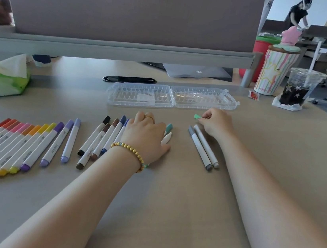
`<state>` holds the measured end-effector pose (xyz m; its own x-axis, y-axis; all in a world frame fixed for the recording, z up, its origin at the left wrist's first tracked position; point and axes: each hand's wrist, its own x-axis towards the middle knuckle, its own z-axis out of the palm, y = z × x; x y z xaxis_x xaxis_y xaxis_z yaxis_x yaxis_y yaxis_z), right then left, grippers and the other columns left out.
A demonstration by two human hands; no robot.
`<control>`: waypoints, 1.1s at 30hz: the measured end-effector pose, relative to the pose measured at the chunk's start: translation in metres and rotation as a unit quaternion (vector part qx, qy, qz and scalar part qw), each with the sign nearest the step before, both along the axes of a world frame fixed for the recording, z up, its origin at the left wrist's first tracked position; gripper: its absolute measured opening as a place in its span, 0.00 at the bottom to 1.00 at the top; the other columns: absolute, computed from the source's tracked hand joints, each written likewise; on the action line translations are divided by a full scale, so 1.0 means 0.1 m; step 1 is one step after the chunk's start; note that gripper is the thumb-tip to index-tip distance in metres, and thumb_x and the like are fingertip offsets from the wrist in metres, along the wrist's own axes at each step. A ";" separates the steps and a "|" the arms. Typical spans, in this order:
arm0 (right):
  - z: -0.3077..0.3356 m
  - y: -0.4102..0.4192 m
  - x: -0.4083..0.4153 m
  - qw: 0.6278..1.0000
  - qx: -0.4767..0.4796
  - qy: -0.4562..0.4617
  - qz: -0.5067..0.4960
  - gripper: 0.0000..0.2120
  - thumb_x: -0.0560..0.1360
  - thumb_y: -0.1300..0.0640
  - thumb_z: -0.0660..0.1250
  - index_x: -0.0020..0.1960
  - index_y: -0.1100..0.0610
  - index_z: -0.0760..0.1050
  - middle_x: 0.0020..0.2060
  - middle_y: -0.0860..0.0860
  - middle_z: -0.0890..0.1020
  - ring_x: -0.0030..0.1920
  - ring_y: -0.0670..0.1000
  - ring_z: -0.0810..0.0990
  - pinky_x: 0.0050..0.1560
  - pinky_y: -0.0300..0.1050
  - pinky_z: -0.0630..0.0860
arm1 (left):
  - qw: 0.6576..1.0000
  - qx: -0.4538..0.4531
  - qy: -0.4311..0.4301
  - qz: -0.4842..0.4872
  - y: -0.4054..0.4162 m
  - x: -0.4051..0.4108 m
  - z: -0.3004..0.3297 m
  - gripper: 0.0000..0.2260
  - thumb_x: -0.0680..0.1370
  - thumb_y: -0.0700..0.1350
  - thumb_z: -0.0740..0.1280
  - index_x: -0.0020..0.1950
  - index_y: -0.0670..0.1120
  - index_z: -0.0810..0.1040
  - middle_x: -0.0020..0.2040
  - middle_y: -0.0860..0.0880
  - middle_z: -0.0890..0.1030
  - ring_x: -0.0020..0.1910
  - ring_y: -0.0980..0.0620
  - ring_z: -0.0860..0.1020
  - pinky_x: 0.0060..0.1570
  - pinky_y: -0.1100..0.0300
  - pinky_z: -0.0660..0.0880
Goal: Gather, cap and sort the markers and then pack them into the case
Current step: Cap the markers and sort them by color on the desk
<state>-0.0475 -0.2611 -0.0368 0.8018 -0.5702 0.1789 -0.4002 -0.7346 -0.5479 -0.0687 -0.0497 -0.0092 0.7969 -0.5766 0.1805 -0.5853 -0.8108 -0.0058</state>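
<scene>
Pinching a green cap, right hand fingers clamped — left hand flat over markers.

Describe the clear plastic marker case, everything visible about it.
The marker case is clear, thin-looking plastic, hinged in the middle and lying fully open and flat on the desk, beyond both hands. Each half has ridged slots for markers. No markers are in it; a pale slip seems to lie in its left half. Nothing grips it.
</scene>
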 end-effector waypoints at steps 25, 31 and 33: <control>0.39 0.35 -0.53 0.912 0.362 -0.174 0.079 0.08 0.77 0.53 0.65 0.48 0.56 0.81 0.40 0.47 0.79 0.33 0.42 0.68 0.32 0.34 0.62 | 0.723 -0.494 0.483 0.003 0.00 -0.05 0.09 0.06 0.80 0.40 0.61 0.54 0.39 0.73 0.41 0.45 0.82 0.36 0.53 0.81 0.41 0.61 0.81; 0.32 0.35 -0.52 0.869 0.453 -0.186 0.070 0.05 0.76 0.60 0.66 0.51 0.57 0.78 0.35 0.48 0.79 0.31 0.44 0.71 0.24 0.32 0.62 | 0.746 -0.460 0.481 -0.002 -0.02 -0.08 0.06 0.08 0.78 0.41 0.65 0.55 0.41 0.75 0.40 0.46 0.83 0.32 0.55 0.82 0.37 0.61 0.81; 0.32 0.37 -0.52 0.875 0.443 -0.181 0.072 0.03 0.76 0.60 0.66 0.47 0.56 0.79 0.36 0.48 0.81 0.32 0.44 0.71 0.26 0.33 0.62 | 0.746 -0.459 0.483 -0.007 -0.03 -0.07 0.04 0.04 0.78 0.41 0.65 0.52 0.42 0.76 0.39 0.46 0.83 0.31 0.54 0.81 0.39 0.59 0.81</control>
<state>-0.0996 -0.2239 -0.0051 0.8584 -0.5123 -0.0251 -0.0206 0.0144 -0.9997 -0.0761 -0.0530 -0.0049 0.8058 -0.5727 -0.1506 0.0352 -0.2074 0.9776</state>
